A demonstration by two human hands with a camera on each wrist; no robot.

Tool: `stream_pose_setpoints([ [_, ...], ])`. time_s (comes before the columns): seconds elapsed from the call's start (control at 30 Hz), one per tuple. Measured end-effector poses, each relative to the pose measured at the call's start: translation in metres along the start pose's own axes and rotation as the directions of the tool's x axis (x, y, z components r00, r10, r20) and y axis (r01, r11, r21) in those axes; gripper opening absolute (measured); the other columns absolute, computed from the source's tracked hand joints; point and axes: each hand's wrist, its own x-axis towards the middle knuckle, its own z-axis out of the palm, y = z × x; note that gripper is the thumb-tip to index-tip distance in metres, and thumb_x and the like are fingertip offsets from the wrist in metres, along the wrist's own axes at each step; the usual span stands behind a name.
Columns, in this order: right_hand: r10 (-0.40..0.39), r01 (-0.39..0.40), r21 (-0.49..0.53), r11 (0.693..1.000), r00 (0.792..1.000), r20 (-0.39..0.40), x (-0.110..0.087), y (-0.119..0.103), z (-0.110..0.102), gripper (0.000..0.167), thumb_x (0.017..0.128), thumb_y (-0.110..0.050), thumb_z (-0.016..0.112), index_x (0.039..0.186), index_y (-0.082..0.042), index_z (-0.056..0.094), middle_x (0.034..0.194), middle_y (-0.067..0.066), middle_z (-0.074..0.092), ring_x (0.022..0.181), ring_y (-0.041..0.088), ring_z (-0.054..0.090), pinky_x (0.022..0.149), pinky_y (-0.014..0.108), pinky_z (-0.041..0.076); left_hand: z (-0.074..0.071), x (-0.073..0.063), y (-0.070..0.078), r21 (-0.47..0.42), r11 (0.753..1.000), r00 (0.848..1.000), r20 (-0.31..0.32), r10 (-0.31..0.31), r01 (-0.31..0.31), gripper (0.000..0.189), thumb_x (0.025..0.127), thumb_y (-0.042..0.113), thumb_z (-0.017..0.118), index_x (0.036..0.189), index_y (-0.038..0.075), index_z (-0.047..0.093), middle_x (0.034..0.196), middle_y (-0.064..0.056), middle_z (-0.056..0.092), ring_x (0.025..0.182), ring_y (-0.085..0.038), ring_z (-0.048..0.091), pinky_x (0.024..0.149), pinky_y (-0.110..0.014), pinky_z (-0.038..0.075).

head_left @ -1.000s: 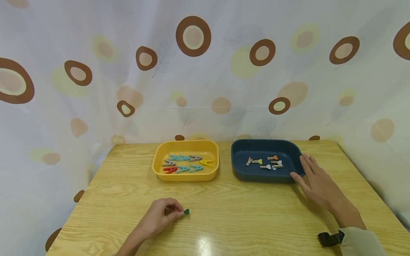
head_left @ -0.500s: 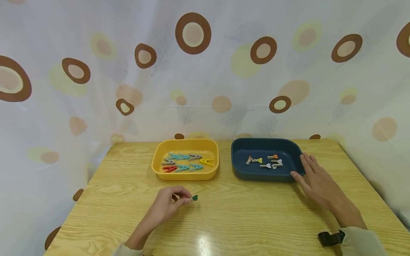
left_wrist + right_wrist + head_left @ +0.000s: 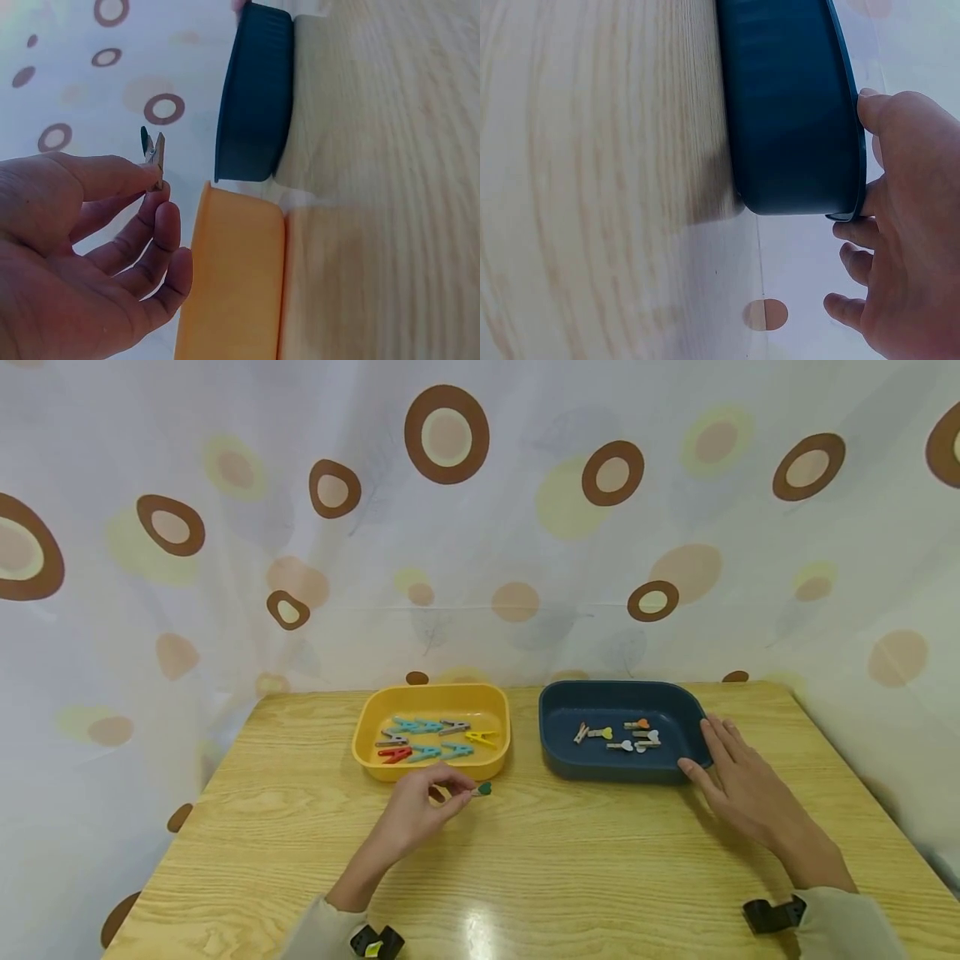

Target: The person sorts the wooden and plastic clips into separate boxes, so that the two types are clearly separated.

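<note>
Between thumb and fingertips my left hand point(image 3: 420, 806) pinches a small wooden clothespin point(image 3: 159, 161) topped with a green heart. It hovers just in front of the yellow tray point(image 3: 491, 766), slightly above the table. My right hand point(image 3: 750, 793) rests on the right rim of the dark blue tray point(image 3: 615, 771), fingers fairly straight. In the right wrist view the thumb touches that rim, while the other fingers lie at the tray's end. Several wooden clothespins with yellow, orange and white hearts point(image 3: 621, 746) lie inside the blue tray.
Several plastic clothespins point(image 3: 426, 752) in light blue, grey, red and yellow lie in the yellow tray. Both trays stand side by side at the back of the wooden table point(image 3: 570, 868). A patterned curtain point(image 3: 517, 527) hangs behind and along the sides.
My left hand has lifted the green-heart clothespin and carried it forward and to the right, toward the trays. The right hand has stayed on the blue tray's rim.
</note>
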Motion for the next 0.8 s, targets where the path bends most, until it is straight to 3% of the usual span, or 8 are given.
stream_pose_setpoints([
  [0.23, 0.000, 0.000, -0.001, 1.000, 1.000, 0.001, 0.002, 0.000, 0.002, 0.079, 0.110, -0.041, 0.045, 0.160, 0.009, 0.011, 0.167, 0.031, 0.008, 0.155, 0.045, 0.000, 0.122, 0.059, 0.005, 0.009, 0.018, 0.010, -0.036, 0.999, 1.000, -0.027, 0.005, -0.006, 0.006, 0.095, 0.011, 0.075, 0.099, 0.015, 0.078, 0.093, 0.007, 0.073, 0.084, -0.010, 0.065, 0.074, -0.031, 0.056],
  [0.53, 0.016, -0.016, 0.000, 1.000, 1.000, 0.020, -0.001, 0.000, 0.001, 0.080, 0.110, -0.043, 0.044, 0.160, 0.009, 0.009, 0.167, 0.030, 0.006, 0.155, 0.045, -0.001, 0.121, 0.062, 0.007, 0.026, 0.042, 0.024, -0.093, 0.993, 0.998, -0.021, 0.066, -0.068, 0.006, 0.096, 0.012, 0.074, 0.101, 0.012, 0.077, 0.092, 0.003, 0.073, 0.083, -0.013, 0.066, 0.073, -0.030, 0.055],
  [0.8, 0.005, -0.005, 0.008, 1.000, 1.000, 0.004, -0.001, -0.001, -0.001, 0.079, 0.110, -0.041, 0.046, 0.160, 0.009, 0.011, 0.167, 0.031, 0.007, 0.155, 0.044, -0.001, 0.120, 0.065, 0.010, 0.038, 0.066, 0.035, -0.108, 0.992, 0.997, -0.044, 0.056, -0.061, 0.007, 0.097, 0.011, 0.073, 0.102, 0.010, 0.077, 0.094, -0.001, 0.073, 0.086, -0.014, 0.066, 0.075, -0.031, 0.056],
])
